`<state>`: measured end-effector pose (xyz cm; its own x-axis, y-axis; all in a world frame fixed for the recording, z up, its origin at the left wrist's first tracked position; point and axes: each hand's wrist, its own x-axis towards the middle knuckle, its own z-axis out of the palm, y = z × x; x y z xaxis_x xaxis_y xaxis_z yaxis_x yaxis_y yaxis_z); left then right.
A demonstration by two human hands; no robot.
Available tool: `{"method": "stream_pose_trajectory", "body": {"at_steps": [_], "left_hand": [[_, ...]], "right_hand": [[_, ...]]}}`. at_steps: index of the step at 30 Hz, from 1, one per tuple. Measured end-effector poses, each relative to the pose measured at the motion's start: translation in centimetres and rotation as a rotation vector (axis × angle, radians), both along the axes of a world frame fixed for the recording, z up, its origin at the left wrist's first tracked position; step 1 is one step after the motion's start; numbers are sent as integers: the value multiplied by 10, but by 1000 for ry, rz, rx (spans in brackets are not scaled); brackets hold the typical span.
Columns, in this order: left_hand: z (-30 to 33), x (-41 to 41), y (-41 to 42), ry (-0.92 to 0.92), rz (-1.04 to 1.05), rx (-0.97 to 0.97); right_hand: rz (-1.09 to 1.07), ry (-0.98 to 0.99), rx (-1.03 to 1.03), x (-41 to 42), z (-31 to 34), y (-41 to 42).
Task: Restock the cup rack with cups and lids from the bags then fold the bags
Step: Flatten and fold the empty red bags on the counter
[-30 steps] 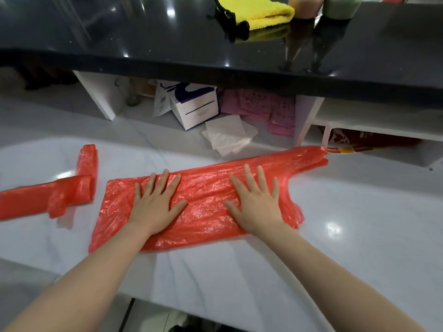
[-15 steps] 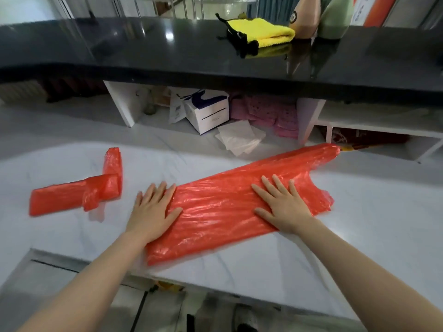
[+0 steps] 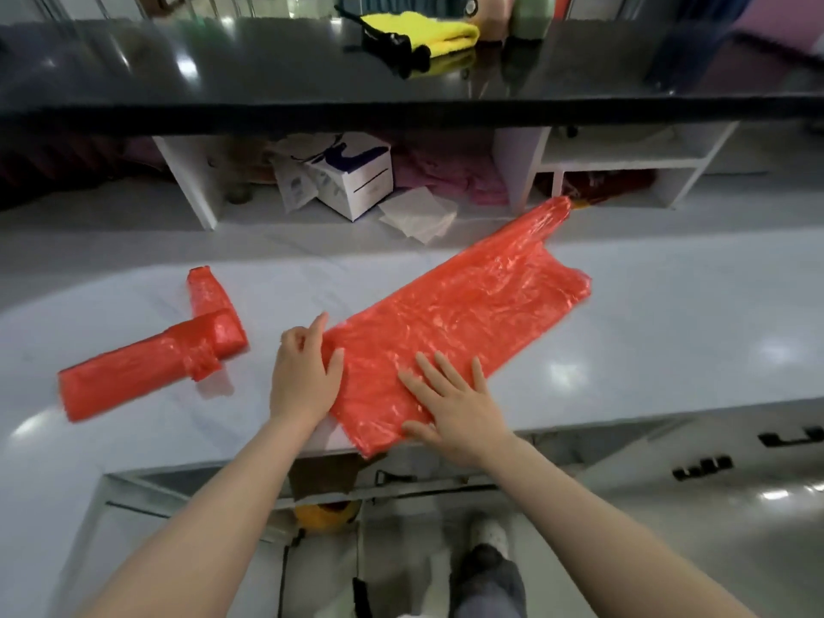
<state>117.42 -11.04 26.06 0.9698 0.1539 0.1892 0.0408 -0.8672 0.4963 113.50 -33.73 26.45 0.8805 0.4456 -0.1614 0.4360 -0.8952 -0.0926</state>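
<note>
A glossy white marble-look counter [image 3: 669, 332] is carrying two red plastic bags: a flattened, crinkled red plastic bag [image 3: 463, 318] is lying diagonally across its middle, one corner hanging just past the near edge, while a red plastic bag folded into a narrow strip [image 3: 147, 363] is sitting well apart to the left. At the back of the counter, a white cardboard box with dark blue print [image 3: 356, 180] is standing tilted under the upper ledge, with loose white paper sheets [image 3: 419, 216] lying just beside it. Above, a shiny black countertop [image 3: 223, 73] is bearing a folded yellow cloth [image 3: 428, 33].
</note>
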Motion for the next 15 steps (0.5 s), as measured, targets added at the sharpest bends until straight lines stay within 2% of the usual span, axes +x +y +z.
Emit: {"method": "stream_pose_trajectory", "body": {"at_steps": [4, 7, 13, 15], "left_hand": [[2, -7, 1, -62, -29, -29], [1, -9, 1, -58, -71, -77], [1, -12, 3, -17, -248, -38], [3, -14, 1, -20, -396, 11]], "right_hand": [[27, -117, -75, -23, 4, -12], [-34, -77, -63, -46, -2, -5], [-293, -21, 173, -50, -4, -23], [-270, -2, 225, -51, -3, -43]]}}
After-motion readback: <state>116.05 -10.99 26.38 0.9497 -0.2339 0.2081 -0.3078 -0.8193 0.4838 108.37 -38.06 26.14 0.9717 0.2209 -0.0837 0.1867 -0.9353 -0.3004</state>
